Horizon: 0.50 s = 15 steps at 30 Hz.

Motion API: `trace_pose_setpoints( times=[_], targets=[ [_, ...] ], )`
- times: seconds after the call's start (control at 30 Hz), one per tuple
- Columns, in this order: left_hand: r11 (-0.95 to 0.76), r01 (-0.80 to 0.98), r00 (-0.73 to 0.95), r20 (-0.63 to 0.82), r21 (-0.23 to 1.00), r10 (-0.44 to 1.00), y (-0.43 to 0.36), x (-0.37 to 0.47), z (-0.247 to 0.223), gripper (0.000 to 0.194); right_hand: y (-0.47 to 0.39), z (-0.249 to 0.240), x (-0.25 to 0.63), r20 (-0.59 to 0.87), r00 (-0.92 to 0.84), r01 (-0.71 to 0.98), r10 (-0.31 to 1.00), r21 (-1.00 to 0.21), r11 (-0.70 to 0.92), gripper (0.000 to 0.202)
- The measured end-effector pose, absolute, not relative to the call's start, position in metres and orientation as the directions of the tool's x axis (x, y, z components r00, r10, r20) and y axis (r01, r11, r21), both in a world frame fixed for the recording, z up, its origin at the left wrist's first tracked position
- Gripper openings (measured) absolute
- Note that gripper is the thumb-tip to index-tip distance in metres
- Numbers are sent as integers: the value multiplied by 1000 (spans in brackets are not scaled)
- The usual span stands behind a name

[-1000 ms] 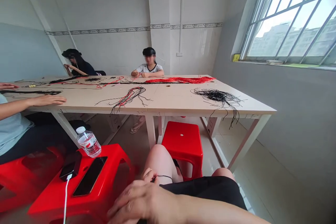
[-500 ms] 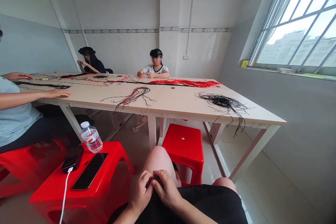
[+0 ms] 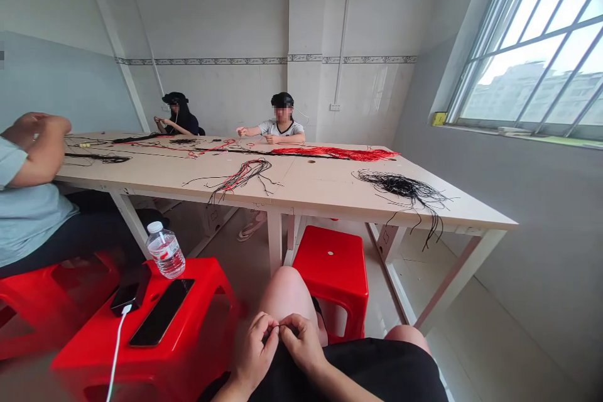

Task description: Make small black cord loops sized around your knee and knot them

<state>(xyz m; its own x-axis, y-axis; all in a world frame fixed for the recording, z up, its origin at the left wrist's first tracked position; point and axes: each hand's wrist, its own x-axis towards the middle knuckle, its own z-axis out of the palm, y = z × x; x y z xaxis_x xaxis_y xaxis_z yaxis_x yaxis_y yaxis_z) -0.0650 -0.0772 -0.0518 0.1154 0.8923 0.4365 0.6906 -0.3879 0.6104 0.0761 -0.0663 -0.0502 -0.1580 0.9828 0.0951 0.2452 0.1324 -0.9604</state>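
Note:
Over my lap, my left hand [image 3: 258, 345] and my right hand [image 3: 301, 342] meet fingertip to fingertip. Both are closed in a pinch. A short bit of thin dark cord [image 3: 279, 326] shows between the fingertips; the rest of it is hidden by the fingers or lost against my black clothing. My bare knee [image 3: 288, 289] lies just beyond the hands.
A long table [image 3: 311, 188] ahead bears a bundle of black cords [image 3: 400, 184], black and red cords [image 3: 247, 174] and a red cord bundle [image 3: 334, 153]. Left, a red stool [image 3: 188, 326] holds a bottle [image 3: 166, 251], a phone [image 3: 162, 313] and a power bank [image 3: 129, 295]. Several people sit around.
My fingertips have shifted from clasped together to a pinch with the dark cord showing. The person at left has raised both hands off the table; the person opposite has stretched out one hand.

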Motion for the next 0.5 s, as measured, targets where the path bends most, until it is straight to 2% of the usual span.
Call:
trace_pose_setpoints(
  times=[0.2,0.33,0.5],
  targets=[
    [-385,689,98,447,614,889,-77,-67,-53,17,-67,-41,73,86,-161,319,983,-938,134,21],
    [-385,696,90,459,606,884,-77,-68,-53,18,-69,-45,74,175,-200,352,964,-905,237,22],
    [-401,691,95,474,602,875,-77,-68,-51,17,-66,-60,75,267,-241,278,933,-902,330,21]
  ],
)
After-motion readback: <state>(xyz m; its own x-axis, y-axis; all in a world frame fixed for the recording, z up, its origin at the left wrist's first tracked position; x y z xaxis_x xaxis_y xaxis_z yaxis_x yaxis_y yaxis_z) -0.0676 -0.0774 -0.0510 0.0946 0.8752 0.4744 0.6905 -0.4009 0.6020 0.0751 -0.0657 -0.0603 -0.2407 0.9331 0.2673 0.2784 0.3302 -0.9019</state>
